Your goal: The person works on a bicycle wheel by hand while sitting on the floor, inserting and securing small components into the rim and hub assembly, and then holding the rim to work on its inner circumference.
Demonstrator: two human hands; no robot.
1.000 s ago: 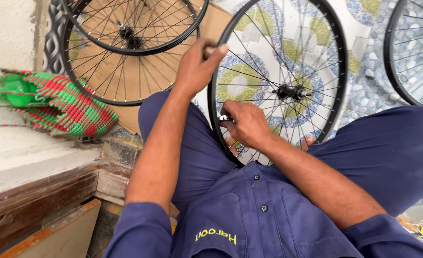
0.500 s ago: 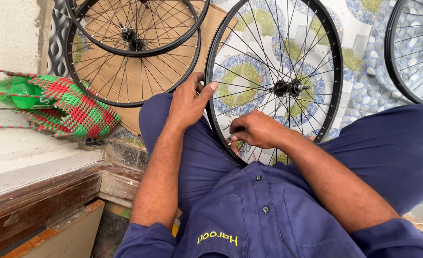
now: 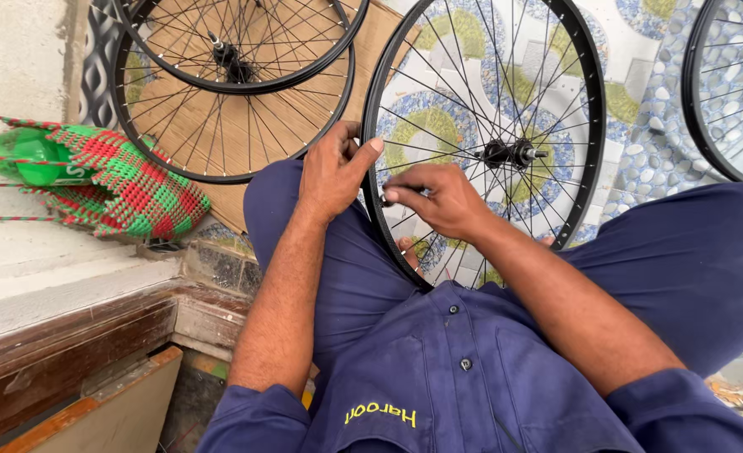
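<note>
The bicycle wheel [image 3: 505,109] stands between the person's knees, its lower rim hidden behind them. The left hand [image 3: 331,172] grips the rim; the right hand [image 3: 438,201] pinches a spoke, whatever it holds unclear.

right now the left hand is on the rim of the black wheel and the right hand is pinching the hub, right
Not quite. In the head view the left hand does rest on the rim of the black wheel, but the right hand is pinching among the spokes near the rim, not the hub, which is untouched.
</note>
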